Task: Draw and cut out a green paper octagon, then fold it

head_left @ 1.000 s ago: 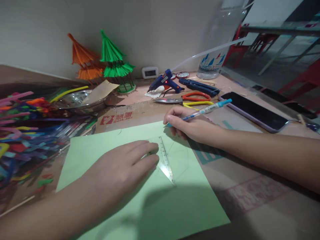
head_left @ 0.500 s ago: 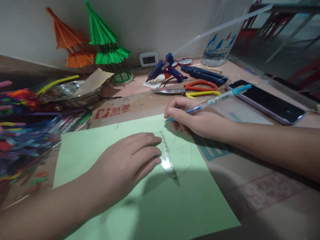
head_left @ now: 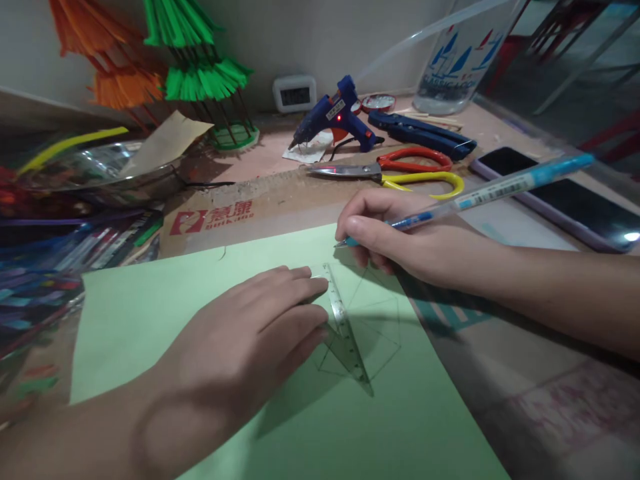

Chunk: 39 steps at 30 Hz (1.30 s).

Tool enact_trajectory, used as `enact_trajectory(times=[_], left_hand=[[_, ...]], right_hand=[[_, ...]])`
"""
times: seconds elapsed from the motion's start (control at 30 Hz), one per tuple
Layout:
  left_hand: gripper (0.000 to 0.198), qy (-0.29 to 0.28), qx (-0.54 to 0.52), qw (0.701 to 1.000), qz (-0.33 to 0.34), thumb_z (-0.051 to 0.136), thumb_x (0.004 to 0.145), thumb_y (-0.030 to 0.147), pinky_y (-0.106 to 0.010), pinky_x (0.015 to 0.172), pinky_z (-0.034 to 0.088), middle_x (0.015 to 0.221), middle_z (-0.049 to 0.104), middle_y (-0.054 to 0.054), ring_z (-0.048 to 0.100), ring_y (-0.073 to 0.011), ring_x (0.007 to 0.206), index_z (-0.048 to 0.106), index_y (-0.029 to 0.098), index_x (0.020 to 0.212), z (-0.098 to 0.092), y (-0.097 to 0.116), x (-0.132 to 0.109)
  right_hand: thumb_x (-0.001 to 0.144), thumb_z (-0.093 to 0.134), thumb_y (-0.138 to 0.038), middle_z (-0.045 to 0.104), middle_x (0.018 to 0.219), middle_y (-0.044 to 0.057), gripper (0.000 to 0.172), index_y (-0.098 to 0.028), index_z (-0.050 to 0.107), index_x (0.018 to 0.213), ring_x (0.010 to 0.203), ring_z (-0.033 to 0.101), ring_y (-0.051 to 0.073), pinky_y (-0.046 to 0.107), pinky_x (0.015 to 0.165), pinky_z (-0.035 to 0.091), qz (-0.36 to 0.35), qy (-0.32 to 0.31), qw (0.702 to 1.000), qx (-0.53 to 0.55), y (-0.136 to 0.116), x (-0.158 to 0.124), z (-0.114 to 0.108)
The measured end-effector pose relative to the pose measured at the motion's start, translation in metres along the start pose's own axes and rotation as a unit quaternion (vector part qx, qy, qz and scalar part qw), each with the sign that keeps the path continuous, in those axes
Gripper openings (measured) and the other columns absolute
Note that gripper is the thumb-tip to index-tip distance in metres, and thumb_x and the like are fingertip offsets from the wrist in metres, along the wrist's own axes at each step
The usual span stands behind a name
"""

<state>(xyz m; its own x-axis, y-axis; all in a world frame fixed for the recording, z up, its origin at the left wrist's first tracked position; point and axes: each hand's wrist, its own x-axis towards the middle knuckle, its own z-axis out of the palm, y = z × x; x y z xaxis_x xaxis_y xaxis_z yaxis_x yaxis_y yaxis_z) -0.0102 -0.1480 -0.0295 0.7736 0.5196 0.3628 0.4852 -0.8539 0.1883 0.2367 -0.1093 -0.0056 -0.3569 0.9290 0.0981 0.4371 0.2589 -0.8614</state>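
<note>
A light green paper sheet lies on brown cardboard in front of me. My left hand lies flat on the sheet, fingers stretched out and pressing a clear triangular ruler against it. My right hand is closed on a blue pen, its tip at the sheet's far edge just above the ruler's top corner. Thin pencil lines form a shape on the paper to the right of the ruler.
Behind the sheet lie scissors with orange and yellow handles, a blue glue gun and a dark blue tool. A phone rests at right. Coloured straws and a metal bowl fill the left; paper trees stand at the back.
The view has moved closer and lower over the paper. Both hands keep their grip; the ruler stays under my left fingers and the pen tip stays near the ruler's top.
</note>
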Motion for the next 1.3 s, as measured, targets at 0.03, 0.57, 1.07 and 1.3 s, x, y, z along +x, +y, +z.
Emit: enact_trajectory(times=[0.03,0.57,1.07,1.3], left_hand=[[0.026,0.0,0.006,1.0,-0.009,0.047,0.108,0.031,-0.043,0.1,0.061,0.122,0.077,-0.007,0.073,-0.0252,0.113,0.072,0.023,0.105,0.0,0.0,-0.001],[0.035,-0.001,-0.034,0.994,-0.1,0.052,0.107,0.04,-0.038,0.109,0.057,0.134,0.072,-0.003,0.069,-0.0233,0.124,0.06,0.026,0.138,0.004,0.0,-0.012],[0.017,0.004,0.051,0.998,0.026,0.049,0.108,0.025,-0.043,0.1,0.06,0.125,0.075,-0.012,0.071,-0.0284,0.115,0.063,0.016,0.107,-0.004,0.003,0.001],[0.011,-0.001,0.026,0.999,0.029,0.052,0.107,0.022,-0.04,0.107,0.056,0.126,0.074,-0.013,0.07,-0.0252,0.117,0.062,0.016,0.105,-0.002,0.001,0.0]], right_hand=[[0.099,0.06,-0.042,0.065,0.068,-0.002,0.026,-0.021,0.066,0.084,0.057,0.056,0.01,0.024,0.053,0.036,0.0,-0.001,1.0,-0.002,0.0,0.0,0.0],[0.098,0.06,-0.037,0.064,0.068,-0.003,0.024,-0.02,0.065,0.082,0.062,0.059,0.01,0.022,0.055,0.037,-0.004,-0.005,1.0,0.0,-0.005,0.001,0.0],[0.102,0.056,-0.04,0.064,0.07,-0.003,0.025,-0.019,0.065,0.092,0.062,0.057,0.01,0.025,0.059,0.035,-0.003,-0.031,0.999,-0.035,-0.005,0.001,-0.002],[0.102,0.056,-0.04,0.064,0.069,-0.004,0.024,-0.02,0.064,0.092,0.058,0.054,0.009,0.026,0.057,0.034,0.002,-0.029,0.999,-0.029,-0.005,0.001,-0.001]])
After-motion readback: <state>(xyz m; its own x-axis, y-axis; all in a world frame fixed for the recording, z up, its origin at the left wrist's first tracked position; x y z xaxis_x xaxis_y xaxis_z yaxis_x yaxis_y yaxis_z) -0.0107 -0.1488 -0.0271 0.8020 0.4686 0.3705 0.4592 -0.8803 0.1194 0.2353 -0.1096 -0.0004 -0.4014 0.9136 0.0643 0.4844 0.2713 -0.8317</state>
